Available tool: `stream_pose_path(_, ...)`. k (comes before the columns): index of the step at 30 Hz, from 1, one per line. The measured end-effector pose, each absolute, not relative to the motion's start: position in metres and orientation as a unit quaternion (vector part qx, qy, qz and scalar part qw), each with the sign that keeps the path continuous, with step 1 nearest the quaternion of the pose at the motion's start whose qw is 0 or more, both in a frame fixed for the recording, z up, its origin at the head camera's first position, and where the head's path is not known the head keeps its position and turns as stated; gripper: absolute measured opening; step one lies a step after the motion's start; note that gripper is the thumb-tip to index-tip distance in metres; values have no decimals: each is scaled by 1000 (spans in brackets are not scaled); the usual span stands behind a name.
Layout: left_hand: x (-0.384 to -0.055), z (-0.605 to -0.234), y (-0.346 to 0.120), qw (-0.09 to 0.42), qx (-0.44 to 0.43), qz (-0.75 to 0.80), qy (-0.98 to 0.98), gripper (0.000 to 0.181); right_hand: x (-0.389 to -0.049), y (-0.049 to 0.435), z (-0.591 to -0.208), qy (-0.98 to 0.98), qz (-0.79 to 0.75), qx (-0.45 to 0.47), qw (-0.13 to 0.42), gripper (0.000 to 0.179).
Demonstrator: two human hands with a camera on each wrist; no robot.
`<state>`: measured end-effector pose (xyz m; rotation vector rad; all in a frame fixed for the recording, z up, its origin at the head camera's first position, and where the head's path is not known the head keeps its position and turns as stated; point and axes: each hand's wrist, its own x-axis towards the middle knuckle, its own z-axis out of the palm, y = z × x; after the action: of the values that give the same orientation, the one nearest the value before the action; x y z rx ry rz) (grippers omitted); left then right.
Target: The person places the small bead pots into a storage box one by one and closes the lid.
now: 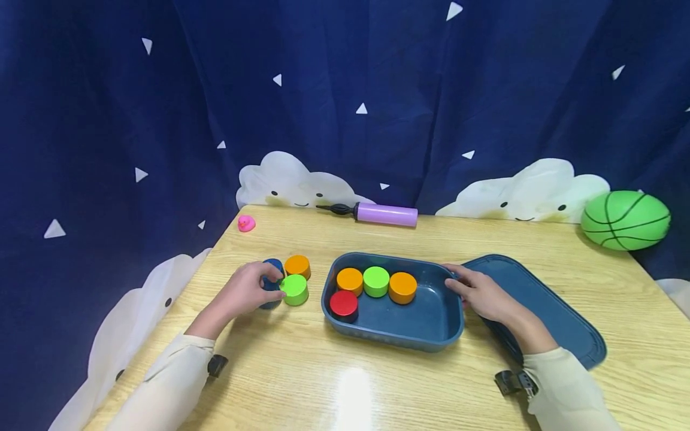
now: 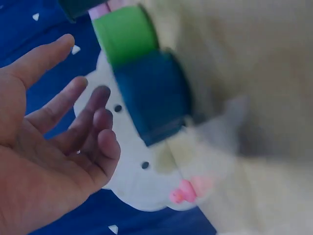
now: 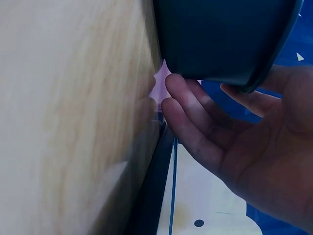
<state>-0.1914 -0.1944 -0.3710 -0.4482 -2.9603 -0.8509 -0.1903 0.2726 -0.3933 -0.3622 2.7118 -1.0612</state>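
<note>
My left hand (image 1: pixel 249 288) is beside a blue round block (image 1: pixel 274 264), which it partly hides. In the left wrist view its fingers are spread and loosely bent, apart from the blue block (image 2: pixel 154 95) and the green block (image 2: pixel 126 36). The green block (image 1: pixel 294 288) and an orange block (image 1: pixel 297 266) stand close by. With my right hand (image 1: pixel 487 297) I grip the right end of a dark blue box (image 1: pixel 392 337), thumb at the rim and fingers under the outer wall (image 3: pixel 220 39). Inside it sit a red block (image 1: pixel 344 305), a green block (image 1: pixel 376 280) and two orange blocks (image 1: pixel 402 287).
A dark blue lid (image 1: pixel 544 305) lies right of the box, partly under my right forearm. Along the back are a purple hand pump (image 1: pixel 385 214) and a pink toy duck (image 1: pixel 246 223). A green ball (image 1: pixel 625 219) rests at the far right corner of the wooden table (image 1: pixel 291 371).
</note>
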Motion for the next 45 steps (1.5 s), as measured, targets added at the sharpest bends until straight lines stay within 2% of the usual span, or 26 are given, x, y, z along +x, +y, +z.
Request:
stream_pose_path(11, -186, -384, -211, 17, -62, -248, -967, 56, -189, 277, -395, 918, -364, -117, 105, 55)
stream_pose_path(21, -187, -387, -215, 16, -57, -256, -965, 48, -189, 275, -394, 921, -357, -123, 99, 53)
stream_pose_path(31, -181, -364, -213, 49, -52, -279, -958, 42, -189, 274, -395, 917, -367, -119, 104, 54)
stream_pose_path(37, -181, -348, -194, 64, -88, -291, -951, 40, -189, 275, -395, 916, -370, -118, 105, 56)
stream_pose_path(45, -181, -334, -154, 50, -153, -302, -940, 37, -191, 274, -394, 916, -368, -121, 106, 54)
